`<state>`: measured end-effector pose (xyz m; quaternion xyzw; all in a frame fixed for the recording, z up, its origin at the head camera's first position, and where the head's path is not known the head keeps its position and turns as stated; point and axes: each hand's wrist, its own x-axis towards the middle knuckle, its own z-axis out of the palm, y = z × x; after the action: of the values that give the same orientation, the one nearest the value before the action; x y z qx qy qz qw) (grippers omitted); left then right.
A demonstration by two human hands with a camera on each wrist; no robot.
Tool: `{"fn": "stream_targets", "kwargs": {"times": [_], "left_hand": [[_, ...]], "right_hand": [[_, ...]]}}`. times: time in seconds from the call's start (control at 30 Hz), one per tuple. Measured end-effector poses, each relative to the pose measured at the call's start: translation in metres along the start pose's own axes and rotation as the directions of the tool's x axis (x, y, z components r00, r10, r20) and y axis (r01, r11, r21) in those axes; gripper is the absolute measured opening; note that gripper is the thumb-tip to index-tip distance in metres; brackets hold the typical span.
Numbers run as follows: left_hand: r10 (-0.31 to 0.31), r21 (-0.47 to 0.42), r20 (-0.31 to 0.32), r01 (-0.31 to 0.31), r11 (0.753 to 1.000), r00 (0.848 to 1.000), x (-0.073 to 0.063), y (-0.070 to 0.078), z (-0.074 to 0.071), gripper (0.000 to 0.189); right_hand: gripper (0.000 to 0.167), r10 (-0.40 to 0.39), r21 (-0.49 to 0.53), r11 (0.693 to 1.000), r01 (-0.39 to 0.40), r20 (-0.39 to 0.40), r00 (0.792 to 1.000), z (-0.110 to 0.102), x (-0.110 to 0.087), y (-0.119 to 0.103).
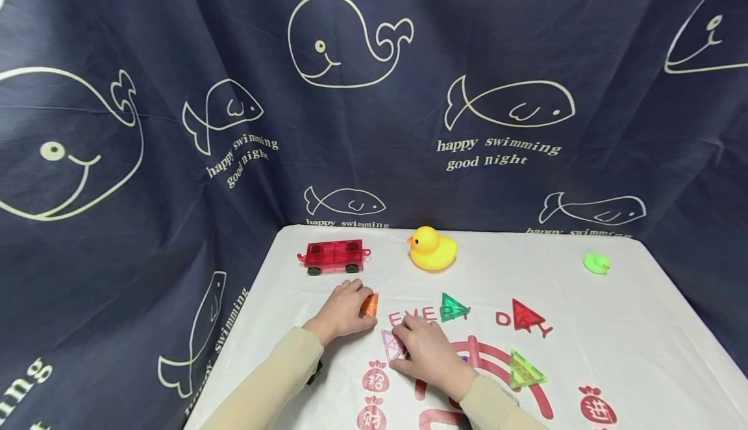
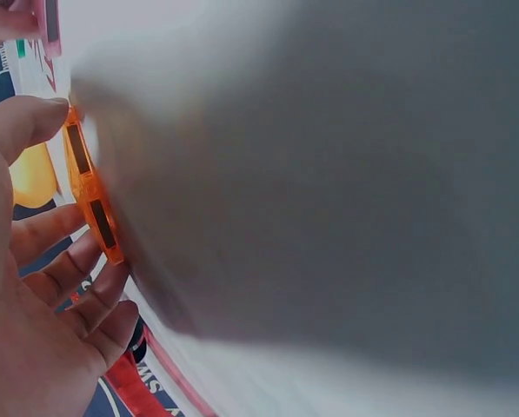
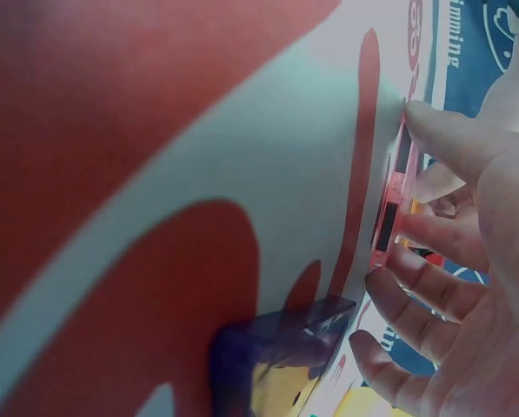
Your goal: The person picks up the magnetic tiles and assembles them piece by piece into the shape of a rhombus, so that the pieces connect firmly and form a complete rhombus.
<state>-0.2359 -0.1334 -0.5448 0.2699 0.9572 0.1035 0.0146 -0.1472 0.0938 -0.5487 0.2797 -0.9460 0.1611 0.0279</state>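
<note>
My left hand (image 1: 345, 311) pinches an orange triangular magnetic tile (image 1: 371, 305) between thumb and fingers. In the left wrist view the edge of this orange tile (image 2: 101, 217) shows dark magnet strips, with the thumb at one end. Just to the right, my right hand (image 1: 431, 355) pinches a pink triangular magnetic tile (image 1: 390, 347), low over the printed white tabletop. The right wrist view shows that pink tile (image 3: 389, 213) edge-on, thumb and fingertips at its ends. A dark blue tile (image 3: 281, 352) lies below the right hand, mostly hidden in the head view.
Green (image 1: 452, 308), red (image 1: 526, 315) and yellow-green (image 1: 524, 371) triangular tiles lie on the right. Behind stand a red wheeled car base (image 1: 334, 256), a yellow duck (image 1: 432, 249) and a small green duck (image 1: 597, 263). A dark object (image 1: 315, 373) is partly hidden by the left sleeve.
</note>
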Motion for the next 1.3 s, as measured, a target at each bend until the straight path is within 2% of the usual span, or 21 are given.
{"fn": "stream_targets", "kwargs": {"times": [0.27, 0.47, 0.67, 0.77, 0.97, 1.17, 1.3], "left_hand": [[0.016, 0.013, 0.013, -0.016, 1.000, 1.000, -0.005, 0.001, -0.004, 0.055], [0.005, -0.027, 0.038, -0.004, 1.000, 0.999, -0.006, 0.004, -0.008, 0.056], [0.014, -0.076, 0.004, -0.013, 0.997, 1.000, -0.006, 0.003, -0.006, 0.055], [-0.013, -0.130, 0.000, 0.013, 0.991, 1.000, -0.007, 0.003, -0.005, 0.055], [-0.094, -0.298, 0.025, 0.097, 0.950, 0.995, -0.007, 0.004, -0.003, 0.054], [-0.148, -0.383, 0.039, 0.151, 0.911, 0.988, -0.005, 0.004, -0.001, 0.049], [-0.181, -0.463, 0.025, 0.172, 0.870, 0.983, -0.007, 0.008, 0.000, 0.047]], "right_hand": [[0.058, 0.036, -0.007, 0.999, -0.036, -0.036, 0.999, 0.001, 0.008, 0.003], [0.057, 0.055, -0.014, 0.998, -0.056, -0.054, 0.997, 0.004, 0.014, 0.011], [0.056, 0.069, -0.013, 0.997, -0.070, -0.074, 0.995, 0.003, 0.018, 0.014], [0.054, 0.074, 0.000, 0.997, -0.075, -0.079, 0.994, 0.002, 0.020, 0.014], [0.049, 0.088, 0.017, 0.996, -0.087, -0.084, 0.993, 0.001, 0.025, 0.016], [0.049, 0.107, 0.029, 0.994, -0.105, -0.074, 0.992, 0.001, 0.027, 0.018], [0.049, 0.112, 0.033, 0.993, -0.110, -0.073, 0.991, 0.002, 0.028, 0.020]]}}
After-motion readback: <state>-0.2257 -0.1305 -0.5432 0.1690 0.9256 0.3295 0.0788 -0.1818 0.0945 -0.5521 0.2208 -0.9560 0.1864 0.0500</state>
